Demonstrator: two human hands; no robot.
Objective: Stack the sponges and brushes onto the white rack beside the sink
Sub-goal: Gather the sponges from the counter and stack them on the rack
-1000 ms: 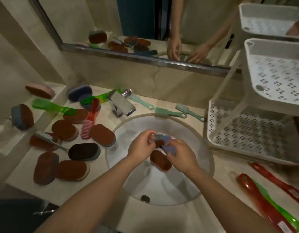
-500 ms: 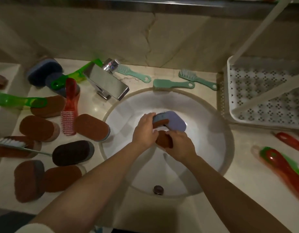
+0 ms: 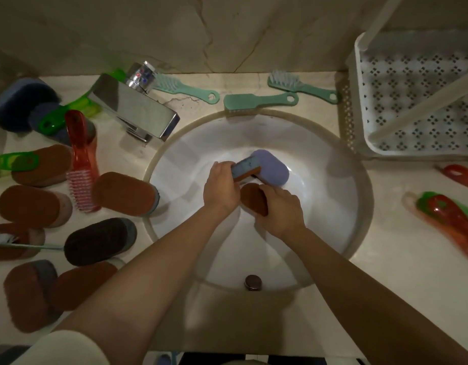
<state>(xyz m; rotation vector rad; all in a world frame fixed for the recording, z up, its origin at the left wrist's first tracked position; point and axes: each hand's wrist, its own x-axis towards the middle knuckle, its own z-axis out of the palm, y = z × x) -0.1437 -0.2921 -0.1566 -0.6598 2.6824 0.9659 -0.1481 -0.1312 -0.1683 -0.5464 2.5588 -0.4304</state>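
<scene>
Both hands are inside the white sink basin (image 3: 330,206). My left hand (image 3: 221,188) grips a blue-backed sponge (image 3: 244,168) held on edge, its brown pad facing down. My right hand (image 3: 280,209) grips a brown-faced sponge (image 3: 252,197) just below it. A purple sponge (image 3: 271,167) lies in the basin behind them, touching the blue one. The white perforated rack (image 3: 412,101) stands at the upper right beside the sink. Several brown sponges (image 3: 125,193) and a red brush (image 3: 81,159) lie on the counter to the left.
A chrome faucet (image 3: 134,106) juts over the basin's upper left. Three mint-green brushes (image 3: 256,101) lie along the back wall. Red and green brushes (image 3: 451,217) lie on the counter at right. The drain (image 3: 253,281) sits near the basin's front.
The view has tilted down and closer, so the mirror and upper rack shelves left the frame. My hands have stayed in the basin, and the blue and brown sponges have drawn slightly apart.
</scene>
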